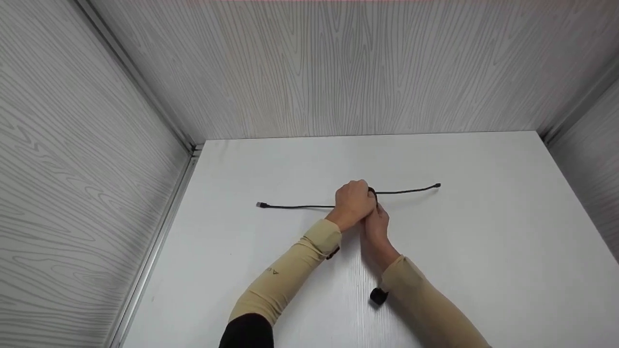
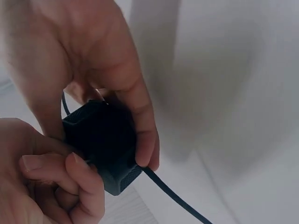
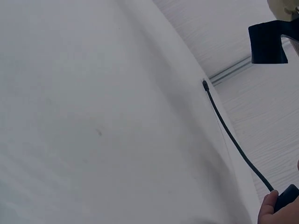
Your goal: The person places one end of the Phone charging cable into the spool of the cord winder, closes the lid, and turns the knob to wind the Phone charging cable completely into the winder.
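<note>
Both hands meet at a black housing (image 2: 105, 140) with a thin black USB cable (image 1: 302, 207) running out of it on two sides. My left hand (image 1: 355, 199) grips the housing, its fingers bent round one side in the left wrist view. Close below it, my right hand (image 1: 376, 224) holds the near side with curled fingers. From the head, most of the housing is hidden by the hands; only a dark curved edge shows. A USB plug (image 1: 261, 205) ends the left length, and a smaller plug (image 1: 437, 185) ends the right one.
The white tabletop (image 1: 483, 241) lies under the hands. Grey wood-grain panels (image 1: 338, 72) stand behind it and at both sides, with a metal rail (image 1: 150, 251) along the left edge. A black wrist camera (image 1: 378, 296) hangs below the right sleeve.
</note>
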{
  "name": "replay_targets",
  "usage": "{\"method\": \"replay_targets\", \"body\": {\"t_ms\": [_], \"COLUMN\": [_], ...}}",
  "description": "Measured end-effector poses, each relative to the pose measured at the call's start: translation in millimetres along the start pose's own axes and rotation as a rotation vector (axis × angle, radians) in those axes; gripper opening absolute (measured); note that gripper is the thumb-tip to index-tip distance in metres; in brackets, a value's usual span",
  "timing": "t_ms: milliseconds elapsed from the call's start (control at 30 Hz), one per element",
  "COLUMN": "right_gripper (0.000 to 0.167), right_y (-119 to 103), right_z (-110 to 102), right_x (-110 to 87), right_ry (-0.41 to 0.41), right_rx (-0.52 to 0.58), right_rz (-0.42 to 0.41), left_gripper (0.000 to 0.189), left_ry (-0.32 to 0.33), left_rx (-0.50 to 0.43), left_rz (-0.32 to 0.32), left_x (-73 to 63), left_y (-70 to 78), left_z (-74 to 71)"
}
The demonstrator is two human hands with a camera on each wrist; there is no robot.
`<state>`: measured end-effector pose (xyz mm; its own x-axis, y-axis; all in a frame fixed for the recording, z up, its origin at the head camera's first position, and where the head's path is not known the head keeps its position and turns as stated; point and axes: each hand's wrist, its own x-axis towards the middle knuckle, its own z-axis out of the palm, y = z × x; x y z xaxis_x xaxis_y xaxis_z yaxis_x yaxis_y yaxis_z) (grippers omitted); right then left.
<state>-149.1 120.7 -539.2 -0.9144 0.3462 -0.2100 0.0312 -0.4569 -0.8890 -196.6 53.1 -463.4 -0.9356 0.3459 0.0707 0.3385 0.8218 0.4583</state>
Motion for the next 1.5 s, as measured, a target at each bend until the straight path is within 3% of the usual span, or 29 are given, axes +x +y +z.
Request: {"method": "replay_targets", "body": {"t_ms": [300, 500, 600, 667, 733, 800, 933, 1000, 1100, 1233, 1400, 1500], "right_gripper": [0.033, 0.048, 0.054, 0.055, 0.056, 0.057, 0.058, 0.056, 0.053, 0.048, 0.052, 0.05], "right_y": [-2.6, -1.0, -1.1, -1.6, -3.1, -5.2, -12.2, -16.3, -21.4, -24.4, -26.4, -27.1], "right_z": [-2.6, -10.6, -14.8, -14.4, -14.2, -14.8, -15.6, -15.4, -16.9, -21.3, -23.7, -23.7], "right_x": [-2.3, 2.6, 4.3, 5.4, 6.6, 8.0, 8.5, 7.5, 5.5, 3.8, 4.1, 4.1], "right_ry": [0.006, -0.046, -0.048, -0.052, -0.07, -0.08, -0.089, -0.098, -0.141, -0.163, -0.149, -0.138], "right_rx": [-0.116, -0.27, -0.285, -0.238, -0.199, -0.176, -0.163, -0.198, -0.227, -0.271, -0.398, -0.364], "right_rz": [-0.022, -0.054, -0.016, 0.023, 0.061, 0.091, 0.13, 0.113, 0.1, 0.083, 0.019, 0.04], "left_gripper": [0.027, 0.035, 0.028, 0.026, 0.027, 0.027, 0.013, 0.015, 0.018, 0.016, 0.016, 0.014], "left_ry": [0.014, -0.014, -0.047, -0.056, -0.06, -0.059, -0.029, -0.009, -0.006, -0.019, 0.029, 0.033], "left_rx": [-0.147, -0.088, -0.033, 0.019, 0.072, 0.136, 0.324, 0.441, 0.587, 0.743, 0.884, 0.915], "left_rz": [-0.101, -0.085, -0.054, -0.005, 0.067, 0.189, 0.57, 0.767, 0.964, 1.11, 1.217, 1.254], "left_x": [-0.6, -5.2, -5.1, -5.6, -5.8, -4.6, 0.3, 2.8, 5.0, 7.2, 13.8, 18.7], "left_y": [5.8, 4.3, 1.2, -3.7, -9.6, -16.4, -29.7, -35.0, -39.9, -41.6, -38.3, -34.8], "left_z": [-4.8, -4.7, -3.5, -4.4, -7.7, -13.1, -27.1, -32.9, -38.2, -42.7, -47.5, -47.0]}}
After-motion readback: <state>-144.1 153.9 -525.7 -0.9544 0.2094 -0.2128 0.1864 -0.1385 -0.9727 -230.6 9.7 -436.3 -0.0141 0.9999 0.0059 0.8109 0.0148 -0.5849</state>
